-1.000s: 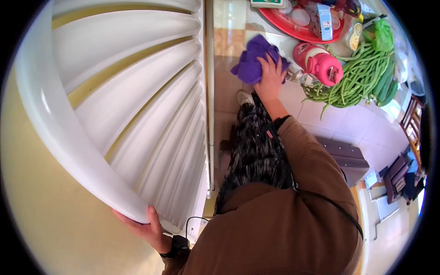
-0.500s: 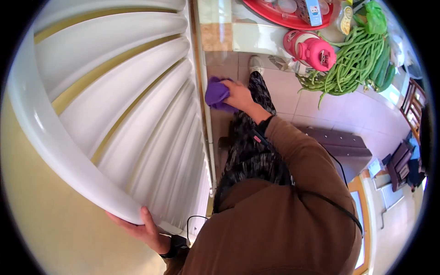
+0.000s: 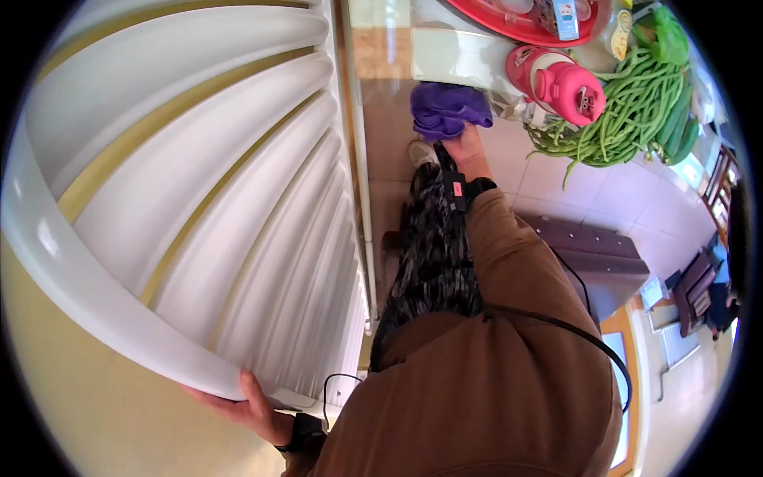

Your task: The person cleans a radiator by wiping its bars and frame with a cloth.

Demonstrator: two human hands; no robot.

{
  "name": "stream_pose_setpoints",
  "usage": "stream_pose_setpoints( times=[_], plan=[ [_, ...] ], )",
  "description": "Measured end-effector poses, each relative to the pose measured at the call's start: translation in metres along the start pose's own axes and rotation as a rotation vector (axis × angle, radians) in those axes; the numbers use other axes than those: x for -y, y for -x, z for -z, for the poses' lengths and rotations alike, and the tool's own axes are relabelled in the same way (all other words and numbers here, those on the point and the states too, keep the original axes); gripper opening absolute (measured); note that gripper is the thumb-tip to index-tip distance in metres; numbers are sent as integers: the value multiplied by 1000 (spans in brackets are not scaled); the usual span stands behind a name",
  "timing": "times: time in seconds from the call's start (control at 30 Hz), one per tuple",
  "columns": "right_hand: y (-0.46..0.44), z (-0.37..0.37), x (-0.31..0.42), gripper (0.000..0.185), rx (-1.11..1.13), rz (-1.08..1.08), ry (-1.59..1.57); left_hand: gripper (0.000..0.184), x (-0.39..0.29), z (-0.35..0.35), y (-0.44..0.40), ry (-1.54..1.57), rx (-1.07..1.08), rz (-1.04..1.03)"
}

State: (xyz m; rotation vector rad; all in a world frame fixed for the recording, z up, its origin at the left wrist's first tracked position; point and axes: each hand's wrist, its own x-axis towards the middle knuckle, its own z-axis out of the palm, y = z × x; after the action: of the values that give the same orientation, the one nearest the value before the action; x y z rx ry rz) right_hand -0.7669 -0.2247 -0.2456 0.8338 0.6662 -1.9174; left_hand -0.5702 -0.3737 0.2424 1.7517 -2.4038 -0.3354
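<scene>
My right hand (image 3: 469, 151) is closed on a bunched purple cloth (image 3: 449, 110), which hangs over the floor close to the edge of the tabletop. Some of the fingers are hidden behind the cloth. A white radiator (image 3: 262, 199) with thick ribs fills the left side of the view. At its lower end, my left hand (image 3: 250, 411) grips the rounded outer rail, thumb on top and fingers wrapped underneath.
On the tabletop (image 3: 453, 57) stand a pink bottle (image 3: 568, 87), a red tray (image 3: 493, 22) and a heap of green beans (image 3: 628, 111). Cucumbers (image 3: 679, 131) lie beside the beans. A brown box-shaped seat (image 3: 592, 258) stands on the tiled floor to the right.
My right hand has carried the purple cloth away from the radiator's side, up and right towards the tabletop edge. My left hand keeps its grip on the rail. The view has shifted slightly.
</scene>
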Motion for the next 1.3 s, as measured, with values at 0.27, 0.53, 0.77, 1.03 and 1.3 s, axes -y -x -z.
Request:
stream_pose_setpoints(
  times=[0.27,0.53,0.77,1.03,1.3],
  plan=[
    [-28,-29,-48,21,57,-116,66,82,12,4,3,-65,-28,-20],
    [-47,-69,-85,20,25,-277,77,84,6,2,5,-61,-78,38],
    [-12,-77,-55,40,482,-478,1961,82,4,3,4,54,-44,96],
    [108,-38,-66,70,201,-140,1634,70,-3,4,-4,71,78,30],
    [245,-176,-100,49,631,12,1071,68,-10,1,-10,69,95,-22]
  ],
)
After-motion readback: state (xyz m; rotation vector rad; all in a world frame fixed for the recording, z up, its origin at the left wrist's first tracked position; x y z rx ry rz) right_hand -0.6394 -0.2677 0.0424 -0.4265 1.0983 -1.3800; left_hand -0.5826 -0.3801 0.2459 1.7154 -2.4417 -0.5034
